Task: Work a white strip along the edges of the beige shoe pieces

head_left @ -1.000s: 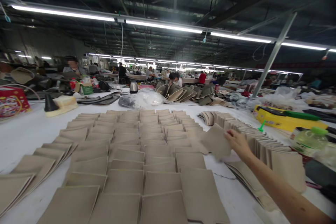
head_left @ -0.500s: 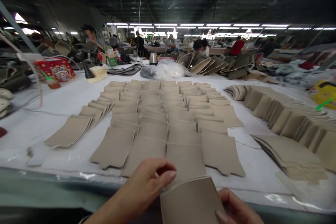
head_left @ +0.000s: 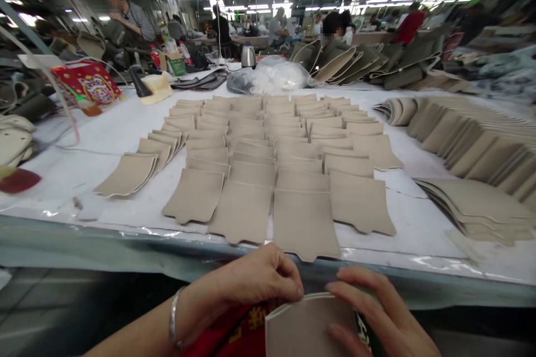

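A taupe leather-like panel (head_left: 307, 329) with a pale edge is held low in front of me, off the near side of the table. My left hand (head_left: 268, 279) pinches its upper edge between thumb and fingertips. On the panel's right side, my right hand (head_left: 381, 307) has its thumb against the front face and its fingertips by the top edge. The panel's lower part lies outside the view. Just beyond my hands, a similar panel (head_left: 306, 223) lies at the front of overlapping rows, its notched end toward me.
Stacked panels (head_left: 486, 139) stand along the right, with a flatter pile (head_left: 473, 201) nearer. A fanned group (head_left: 128, 173) is at left. Clear plastic bags (head_left: 278, 75), a kettle (head_left: 248, 56) and a red box (head_left: 90, 83) sit farther back. Several people work beyond.
The held panel has come toward me, off the table's edge. My left hand has moved onto its top edge, and my right-hand fingers have risen toward that edge. The view has tilted down.
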`<state>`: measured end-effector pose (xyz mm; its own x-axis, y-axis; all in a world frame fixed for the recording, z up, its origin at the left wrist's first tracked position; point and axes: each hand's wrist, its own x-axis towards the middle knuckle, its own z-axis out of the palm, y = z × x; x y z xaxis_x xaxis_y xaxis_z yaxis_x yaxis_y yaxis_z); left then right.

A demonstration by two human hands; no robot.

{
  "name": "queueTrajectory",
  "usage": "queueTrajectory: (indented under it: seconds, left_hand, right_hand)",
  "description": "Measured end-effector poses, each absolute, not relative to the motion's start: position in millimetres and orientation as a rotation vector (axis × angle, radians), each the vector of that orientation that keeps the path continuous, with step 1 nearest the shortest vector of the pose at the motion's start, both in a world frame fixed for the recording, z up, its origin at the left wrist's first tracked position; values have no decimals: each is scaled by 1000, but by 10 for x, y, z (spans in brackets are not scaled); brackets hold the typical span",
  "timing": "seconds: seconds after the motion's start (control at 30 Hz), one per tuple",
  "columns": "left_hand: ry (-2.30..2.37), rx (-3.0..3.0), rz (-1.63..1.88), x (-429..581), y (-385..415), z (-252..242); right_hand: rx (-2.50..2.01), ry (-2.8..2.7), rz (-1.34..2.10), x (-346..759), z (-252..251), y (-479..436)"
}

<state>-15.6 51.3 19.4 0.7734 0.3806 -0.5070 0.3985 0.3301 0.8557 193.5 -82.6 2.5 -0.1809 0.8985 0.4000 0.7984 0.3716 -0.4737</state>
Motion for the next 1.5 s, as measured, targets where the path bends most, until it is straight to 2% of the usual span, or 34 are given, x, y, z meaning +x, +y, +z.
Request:
queueTrajectory:
  seconds: [0.17,0.83,1.03,1.2,1.3,1.4,1.5]
  left_hand:
    - [730,1189,23,-130,456,193]
    - [733,1425,-35,-70,311,116]
    - [706,1487,-53,-97,373,226]
    - [768,1675,-69,-94,457,377]
    - [880,1850,-34,-117,569,482]
    - [799,1778,-89,-157,659,567]
    - [668,1662,-137,-170,645,540]
  right_hand:
    - [-1384,-2180,234,1729,216,-653]
    - [-1238,-2242,373,1691,159,-585]
    - [-1230,-2197,419,1741,158,-506]
    - [-1257,-2308,583,1714,350,-514]
    - [-1160,-2383,556,1680,541,-575]
    - [-996,-2403,526,1666,700,-593]
    - [-1055,-2333,575,1651,725,-563]
